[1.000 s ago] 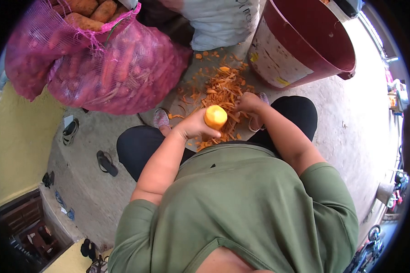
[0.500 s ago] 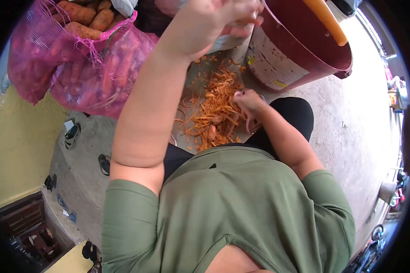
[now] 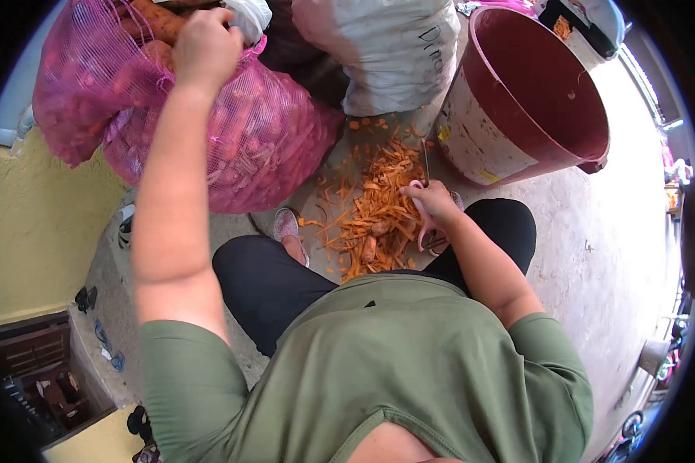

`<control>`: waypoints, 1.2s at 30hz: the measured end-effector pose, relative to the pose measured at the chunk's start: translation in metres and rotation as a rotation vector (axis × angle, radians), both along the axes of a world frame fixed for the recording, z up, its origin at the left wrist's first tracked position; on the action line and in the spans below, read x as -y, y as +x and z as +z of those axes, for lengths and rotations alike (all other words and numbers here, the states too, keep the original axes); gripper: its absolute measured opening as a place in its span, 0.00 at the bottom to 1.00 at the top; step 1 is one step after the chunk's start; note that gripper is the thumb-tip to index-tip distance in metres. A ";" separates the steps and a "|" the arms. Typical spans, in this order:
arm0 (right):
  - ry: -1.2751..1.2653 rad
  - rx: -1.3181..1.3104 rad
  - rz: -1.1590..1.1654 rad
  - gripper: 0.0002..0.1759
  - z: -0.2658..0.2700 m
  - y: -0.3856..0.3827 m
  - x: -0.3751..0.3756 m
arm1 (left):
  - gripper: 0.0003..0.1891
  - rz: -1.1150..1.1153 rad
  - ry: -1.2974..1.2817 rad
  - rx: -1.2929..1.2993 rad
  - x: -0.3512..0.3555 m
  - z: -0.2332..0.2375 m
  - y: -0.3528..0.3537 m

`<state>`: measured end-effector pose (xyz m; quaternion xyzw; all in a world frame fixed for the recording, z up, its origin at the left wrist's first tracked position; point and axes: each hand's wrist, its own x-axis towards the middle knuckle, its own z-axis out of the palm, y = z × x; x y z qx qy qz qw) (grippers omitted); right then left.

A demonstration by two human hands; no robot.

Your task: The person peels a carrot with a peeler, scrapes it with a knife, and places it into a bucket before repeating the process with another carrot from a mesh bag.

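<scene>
My left hand [image 3: 207, 52] is over the mouth of a pink mesh sack [image 3: 247, 139] of unpeeled carrots [image 3: 157, 21], its fingers bent and slightly apart; nothing shows in its grasp. My right hand [image 3: 435, 202] is closed around a pink-handled peeler [image 3: 418, 199], whose thin metal part points away from me. Below it, between my feet, lies a heap of orange peelings [image 3: 386, 193]. A short carrot piece [image 3: 369, 248] rests on the heap's near side.
A maroon bucket [image 3: 486, 116] stands ahead on the right; its bottom is hidden. Beside it is a full white sack [image 3: 394, 54]. My slippered foot [image 3: 288, 228] is left of the peelings. A yellow wall [image 3: 38, 231] and stairwell-like opening [image 3: 38, 370] lie left.
My left hand has swung from near the bucket to the mesh sack. A long orange carrot seen over the bucket is out of sight now. My right hand keeps the peeler above the peelings.
</scene>
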<state>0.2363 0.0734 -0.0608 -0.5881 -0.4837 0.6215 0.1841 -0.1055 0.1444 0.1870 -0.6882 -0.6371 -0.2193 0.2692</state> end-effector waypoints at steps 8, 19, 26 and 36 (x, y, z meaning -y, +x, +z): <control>0.063 0.119 0.136 0.17 0.015 -0.007 0.000 | 0.27 0.801 -0.239 -0.043 -0.029 0.049 -0.035; 0.162 0.170 0.153 0.21 0.002 -0.004 -0.005 | 0.30 0.148 0.418 0.231 -0.029 0.045 -0.053; 0.044 -0.178 -0.223 0.22 0.036 -0.006 -0.001 | 0.25 -0.304 0.673 0.752 0.083 -0.009 0.022; 0.114 -0.484 -0.401 0.18 0.090 -0.041 0.009 | 0.19 -0.036 -0.762 2.717 0.161 -0.188 0.138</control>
